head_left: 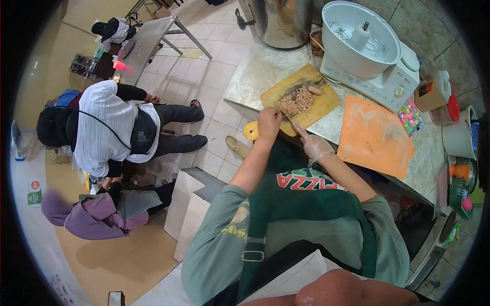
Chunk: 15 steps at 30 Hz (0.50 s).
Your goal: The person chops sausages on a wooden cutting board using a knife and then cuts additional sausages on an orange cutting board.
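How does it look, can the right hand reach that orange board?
Probably yes: the gloved right hand is close beside the orange board, with nothing visible between them. It holds a knife, though, which it may need to put down first.

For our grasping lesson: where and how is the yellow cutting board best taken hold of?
The yellow cutting board is probably best gripped by its holed handle, from the person's left: the rounded end appears to overhang the counter, leaving grasping room beneath.
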{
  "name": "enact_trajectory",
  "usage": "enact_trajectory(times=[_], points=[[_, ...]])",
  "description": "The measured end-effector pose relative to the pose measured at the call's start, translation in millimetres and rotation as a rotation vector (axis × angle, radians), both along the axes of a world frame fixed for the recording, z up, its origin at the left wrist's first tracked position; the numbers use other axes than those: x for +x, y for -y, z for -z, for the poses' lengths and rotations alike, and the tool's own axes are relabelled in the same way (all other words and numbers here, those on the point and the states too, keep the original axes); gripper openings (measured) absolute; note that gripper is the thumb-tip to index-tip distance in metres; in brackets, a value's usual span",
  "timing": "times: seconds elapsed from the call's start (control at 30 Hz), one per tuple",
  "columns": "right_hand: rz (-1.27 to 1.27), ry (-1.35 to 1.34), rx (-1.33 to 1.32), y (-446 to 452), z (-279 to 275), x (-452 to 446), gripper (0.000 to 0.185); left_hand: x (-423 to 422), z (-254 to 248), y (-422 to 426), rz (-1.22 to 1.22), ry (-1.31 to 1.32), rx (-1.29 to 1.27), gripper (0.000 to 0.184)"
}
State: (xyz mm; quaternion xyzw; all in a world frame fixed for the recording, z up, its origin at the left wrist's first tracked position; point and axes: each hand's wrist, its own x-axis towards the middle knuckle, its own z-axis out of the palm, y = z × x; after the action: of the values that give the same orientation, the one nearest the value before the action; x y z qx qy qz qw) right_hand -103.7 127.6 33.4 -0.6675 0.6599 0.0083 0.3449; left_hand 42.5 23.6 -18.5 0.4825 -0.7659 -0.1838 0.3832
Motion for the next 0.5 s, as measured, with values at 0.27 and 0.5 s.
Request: enact_trajectory(times=[0.27, 0.5], points=[[0.026, 0.058, -0.077, -12.9, 2.0, -8.9, 0.055, 1.5, -6.0, -0.2, -0.003, 0.050, 0.047, 0.004], [-0.003, 0.006, -0.003, 14.7, -0.7, 8.4, 0.057, -0.2, 1.8, 3.6, -0.023, 0.119, 0.021, 0.006]])
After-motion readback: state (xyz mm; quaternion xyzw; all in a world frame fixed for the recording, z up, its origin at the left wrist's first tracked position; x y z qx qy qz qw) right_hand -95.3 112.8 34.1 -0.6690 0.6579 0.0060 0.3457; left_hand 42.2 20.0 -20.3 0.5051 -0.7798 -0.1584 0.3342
